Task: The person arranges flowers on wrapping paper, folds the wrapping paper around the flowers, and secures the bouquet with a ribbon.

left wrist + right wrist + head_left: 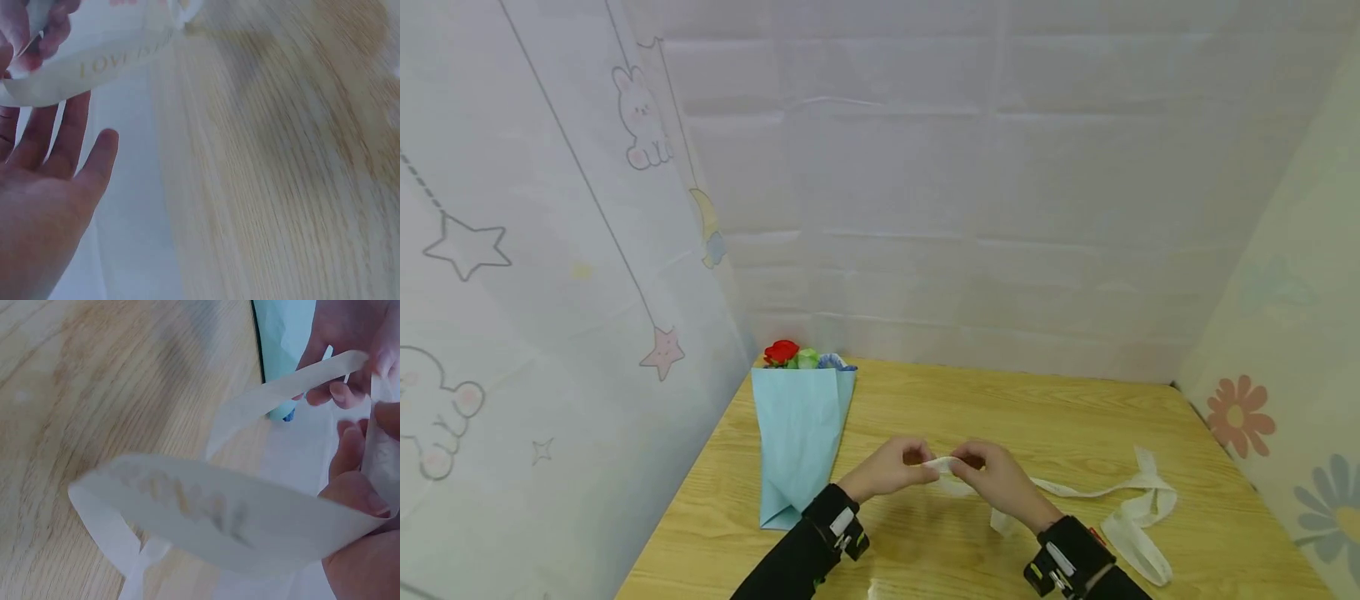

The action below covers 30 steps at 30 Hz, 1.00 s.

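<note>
- Head camera is looking forward and down at desk (pixel 925 400), left hand (pixel 891 468) and right hand (pixel 1000 483) from farthest off.
- Left wrist camera is looking along left hand, close up.
- Right wrist camera is facing across white ribbon (pixel 187 509), close up.
- Wrist views are sharing ribbon and hands.

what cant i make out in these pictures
Flowers: lower parts hidden by the blue paper, head view.
Ribbon: its lettering is too blurred to read, right wrist view.
Left hand: some fingers partly covered by the ribbon, and cut off by the left edge, left wrist view.
Blue paper: cut off by the top edge, right wrist view.
</note>
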Available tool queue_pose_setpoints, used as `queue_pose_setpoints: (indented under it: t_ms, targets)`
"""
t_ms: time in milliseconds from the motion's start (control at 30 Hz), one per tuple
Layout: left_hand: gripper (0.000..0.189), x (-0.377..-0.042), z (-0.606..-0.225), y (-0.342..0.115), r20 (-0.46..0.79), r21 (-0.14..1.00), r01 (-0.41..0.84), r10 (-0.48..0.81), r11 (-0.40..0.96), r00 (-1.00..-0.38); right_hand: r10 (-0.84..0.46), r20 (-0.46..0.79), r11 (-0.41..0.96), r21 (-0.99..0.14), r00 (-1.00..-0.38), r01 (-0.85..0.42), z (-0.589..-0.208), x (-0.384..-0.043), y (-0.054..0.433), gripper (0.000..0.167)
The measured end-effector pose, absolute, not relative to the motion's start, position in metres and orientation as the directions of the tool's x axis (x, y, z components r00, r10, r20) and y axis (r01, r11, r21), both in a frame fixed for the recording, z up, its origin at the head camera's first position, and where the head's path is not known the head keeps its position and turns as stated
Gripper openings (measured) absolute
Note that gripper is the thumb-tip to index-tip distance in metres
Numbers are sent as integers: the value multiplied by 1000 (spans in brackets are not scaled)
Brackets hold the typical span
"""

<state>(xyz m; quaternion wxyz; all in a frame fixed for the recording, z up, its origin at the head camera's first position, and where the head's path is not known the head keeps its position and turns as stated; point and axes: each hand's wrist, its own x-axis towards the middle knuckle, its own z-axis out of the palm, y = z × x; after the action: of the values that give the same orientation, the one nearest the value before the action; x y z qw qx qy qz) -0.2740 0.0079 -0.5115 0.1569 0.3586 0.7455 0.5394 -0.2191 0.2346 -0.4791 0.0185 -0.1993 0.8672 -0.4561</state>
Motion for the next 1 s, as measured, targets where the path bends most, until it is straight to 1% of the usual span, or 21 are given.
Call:
queue_pose_setpoints:
  t_ms: [100,167,200,267,333,433,533,633,700,767,833,867,900,933,1000]
  targets:
    - [17,-276,-508,9,130,968,247,757,43,-640,-391,100,467,-835,-915,-291,-473,-219,240,22]
    - [24,-277,-506,11,113,987,160,795,-20,-596,-425,69,434,-860,-903,-270,-469,-219,244,24]
    - [28,-278,-506,11,107,992,121,810,-45,-577,-441,60,423,-866,-895,-266,-467,-219,245,25]
    - [35,-280,-506,12,97,994,94,825,-53,-556,-470,44,401,-879,-882,-258,-464,-218,248,26]
    - [35,-281,-506,12,83,995,88,823,-40,-562,-481,36,383,-890,-876,-247,-461,-217,252,28]
    - [24,-282,-507,9,75,995,92,795,-25,-602,-485,31,366,-900,-874,-235,-457,-213,258,28]
    - [13,-280,-504,4,82,997,48,785,-66,-614,-487,24,361,-905,-873,-226,-455,-210,265,28]
    - [22,-278,-498,4,83,995,10,803,-96,-590,-492,7,365,-906,-870,-213,-453,-209,268,29]
    - [28,-278,-496,6,86,996,33,810,-83,-581,-491,-5,369,-907,-871,-203,-451,-209,267,30]
    - [22,-279,-496,9,74,997,58,804,-49,-590,-491,-3,367,-908,-871,-203,-450,-209,267,31]
    - [9,-282,-499,9,52,998,56,796,-22,-603,-492,3,359,-911,-871,-205,-449,-208,266,32]
    - [8,-283,-501,9,41,999,43,794,-19,-607,-493,10,355,-911,-870,-211,-448,-208,266,32]
    - [13,-283,-502,8,28,1000,20,794,-20,-607,-497,14,352,-911,-868,-216,-448,-208,267,32]
    - [17,-284,-504,8,16,999,-15,798,-31,-603,-501,19,349,-911,-865,-222,-448,-208,267,31]
    - [19,-285,-506,7,11,996,-67,812,-62,-584,-512,25,346,-909,-859,-232,-449,-208,267,30]
